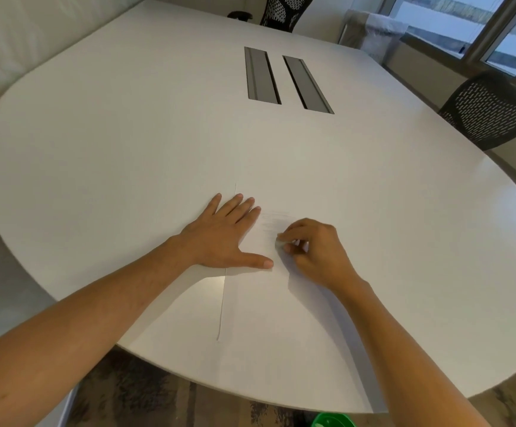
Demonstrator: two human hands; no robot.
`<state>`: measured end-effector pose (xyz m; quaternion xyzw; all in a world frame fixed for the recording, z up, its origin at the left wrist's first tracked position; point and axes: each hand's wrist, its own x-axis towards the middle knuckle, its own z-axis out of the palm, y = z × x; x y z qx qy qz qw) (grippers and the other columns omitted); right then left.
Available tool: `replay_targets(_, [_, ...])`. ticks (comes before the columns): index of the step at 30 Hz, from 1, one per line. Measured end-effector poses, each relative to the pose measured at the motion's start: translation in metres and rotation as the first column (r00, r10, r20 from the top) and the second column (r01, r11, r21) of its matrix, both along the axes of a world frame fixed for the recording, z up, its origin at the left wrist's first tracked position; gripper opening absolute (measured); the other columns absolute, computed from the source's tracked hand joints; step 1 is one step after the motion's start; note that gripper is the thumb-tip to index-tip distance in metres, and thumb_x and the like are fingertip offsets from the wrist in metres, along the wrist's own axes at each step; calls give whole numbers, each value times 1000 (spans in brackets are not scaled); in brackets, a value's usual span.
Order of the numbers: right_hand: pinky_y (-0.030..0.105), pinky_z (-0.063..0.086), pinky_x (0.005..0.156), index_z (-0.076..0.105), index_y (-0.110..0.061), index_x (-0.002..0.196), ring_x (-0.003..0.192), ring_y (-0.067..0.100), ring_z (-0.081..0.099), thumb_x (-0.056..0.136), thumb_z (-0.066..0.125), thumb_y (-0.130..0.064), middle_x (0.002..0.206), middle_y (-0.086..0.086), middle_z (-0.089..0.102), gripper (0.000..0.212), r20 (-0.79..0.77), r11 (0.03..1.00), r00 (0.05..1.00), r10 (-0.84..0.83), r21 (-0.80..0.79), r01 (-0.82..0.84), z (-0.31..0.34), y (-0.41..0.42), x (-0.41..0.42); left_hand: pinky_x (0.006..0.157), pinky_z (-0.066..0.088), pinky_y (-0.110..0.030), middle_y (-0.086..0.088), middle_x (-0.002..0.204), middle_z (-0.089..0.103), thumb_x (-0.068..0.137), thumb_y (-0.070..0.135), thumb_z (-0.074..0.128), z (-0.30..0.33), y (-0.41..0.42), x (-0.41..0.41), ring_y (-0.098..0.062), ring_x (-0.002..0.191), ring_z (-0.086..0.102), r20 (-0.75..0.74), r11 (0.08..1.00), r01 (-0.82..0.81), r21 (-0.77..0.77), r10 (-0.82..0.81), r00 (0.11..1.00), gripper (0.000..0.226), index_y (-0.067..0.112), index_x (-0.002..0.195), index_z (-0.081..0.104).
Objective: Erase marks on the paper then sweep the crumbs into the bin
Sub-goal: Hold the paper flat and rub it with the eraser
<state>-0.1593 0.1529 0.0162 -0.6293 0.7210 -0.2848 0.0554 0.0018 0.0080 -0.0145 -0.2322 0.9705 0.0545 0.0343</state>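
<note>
A white sheet of paper [260,306] lies on the white table [127,149] in front of me, its left edge running down toward the table's near rim. Faint pencil marks [273,220] show near the top of the sheet. My left hand [223,238] lies flat, fingers spread, on the paper's left edge and holds it down. My right hand [315,251] pinches a small white eraser [280,243] with its fingertips, pressed to the paper just below the marks. A green bin [332,421] peeks out under the table's near edge.
Two grey cable slots [287,80] are set into the middle of the table. Black mesh chairs stand at the far side [284,10] and at the right [491,112]. A window runs along the right wall.
</note>
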Motion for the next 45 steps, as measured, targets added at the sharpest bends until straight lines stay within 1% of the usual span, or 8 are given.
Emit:
replay_targets(2, [6,44,68,77,-11,84,73,9,61,76,68,1,88,1,72,17,8,998,998,-66,-12,66,-1,-17,-10,119,-10,-49,2,163,-16,67,97,15,0,-1,0,-15,147,-22,6,1000,-2,4,2,1000,120,20,155,-9])
replay_targets(6, [31,55,71,74,-4,73,75,17,64,77,68,-2,80,5,72,8,-1,992,992,-123,-38,123,0,-24,-9,119,-10,-48,3,163,-16,68,97,17,0,-1,0,-14,147,-22,7,1000,-5,-1,5,1000,118,21,155,-9])
replay_targets(13, [9,39,65,77,-12,88,70,8,56,76,68,-2,84,0,70,18,-1,999,999,32,18,-32,-1,4,12,120,-9,-48,3,163,-17,65,99,14,-2,-2,-1,-14,147,-21,3,1000,-11,5,11,1000,121,21,155,-9])
replay_targets(20, [29,53,72,76,-5,85,77,18,64,79,66,-5,86,7,73,11,49,988,988,-148,-32,150,5,-25,-2,119,-10,-48,2,162,-18,68,97,17,-1,-2,-1,-14,147,-22,16,1000,-2,-2,2,1000,119,21,154,-11])
replay_targets(26, [4,39,67,77,-13,91,72,8,59,75,67,-9,88,-1,70,19,54,998,998,38,47,-40,-2,6,15,119,-9,-49,3,162,-18,63,99,12,-3,-3,-1,-14,147,-22,6,1000,-13,2,13,1000,122,22,154,-11])
replay_targets(32, [36,54,75,76,-6,89,79,20,64,80,67,-7,90,7,74,13,47,989,989,-138,-38,140,3,-37,-6,119,-11,-48,2,162,-19,66,97,15,-3,-3,-2,-14,147,-23,17,1000,-6,4,6,1000,119,22,155,-11])
replay_targets(40, [12,42,65,77,-12,86,70,11,60,74,65,-8,83,0,71,17,-7,990,991,130,52,-130,3,2,20,119,-10,-49,3,163,-16,59,100,10,-3,-3,-3,-14,148,-20,-1,1000,-13,5,13,1000,125,21,155,-8])
replay_targets(45, [33,53,70,77,-10,83,72,16,62,77,64,-5,81,2,74,15,-26,1000,1000,-9,-14,8,6,-36,-1,119,-10,-49,3,162,-18,63,98,14,-1,-2,-2,-14,147,-22,9,1000,-17,17,17,1000,122,22,155,-10])
